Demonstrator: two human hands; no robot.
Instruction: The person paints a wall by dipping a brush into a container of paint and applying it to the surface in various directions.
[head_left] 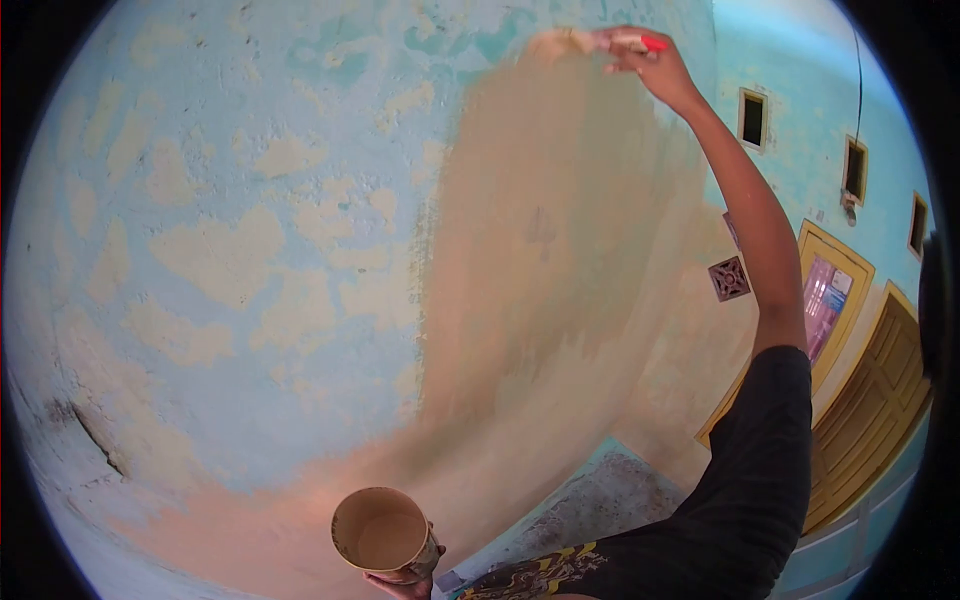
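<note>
At one o'clock, a red-handled paintbrush (653, 43) works the upper edge of a tan coating (520, 220), pinched by the bent fingers of the right hand (640, 62), slightly blurred. The left hand (405, 585) cups a round paint bucket (435, 550) near seven o'clock, fingers curled beneath it and partly hidden. Long, light strokes overlapping the fresh edge should serve best, with bristles evenly loaded and the bucket held level. The coating looks smooth, faintly streaked and ragged-edged; toward nine o'clock, the pale-blue wall (215, 370) shows rough, cream, map-like patches. A square, pierced vent block (728, 279) sits near three o'clock, a panelled door (865, 430) near four.
</note>
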